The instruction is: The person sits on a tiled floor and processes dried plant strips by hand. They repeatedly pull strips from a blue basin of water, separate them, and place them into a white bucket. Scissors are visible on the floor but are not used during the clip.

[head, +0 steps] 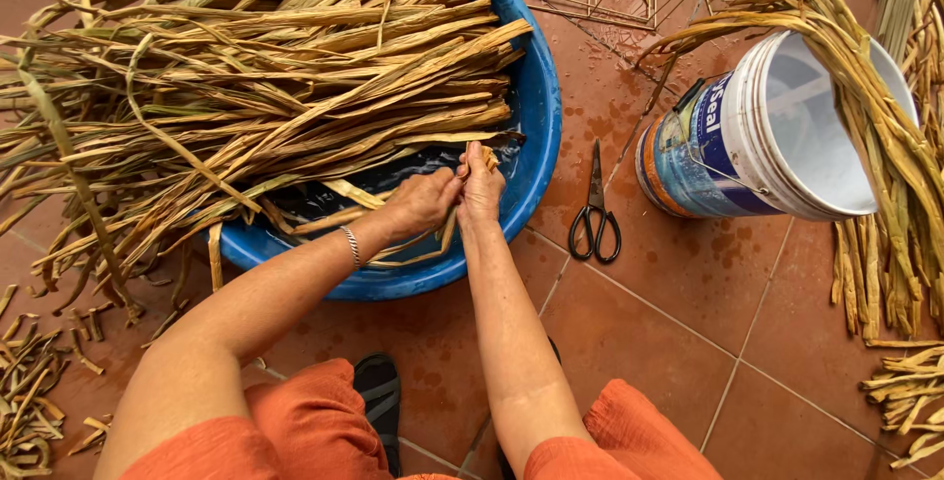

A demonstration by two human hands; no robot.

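Both hands meet over the near edge of the blue basin [539,116], which stands on the red tile floor [688,293] and is full of long dried leaves [265,67]. The left hand [421,203], with a thin bracelet [351,244] at the wrist, and the right hand [481,188] are pressed close together, and their fingers are closed around one pale wet strip [393,219] that comes out of the dark water in the basin. The strip bends below the hands toward the rim. How tightly each hand pinches it I cannot tell exactly, but no finger is spread open.

I judge that the step in hand is working one soaked strip between the hands, perhaps splitting or smoothing it. The next move would need a firm pinch with both hands and a steady pull along the strip, so that it does not tear across.

Black scissors [595,207] lie on the floor just beside the basin, untouched. A white bucket [777,136] lies on its side to the right, with more leaves hanging over it.
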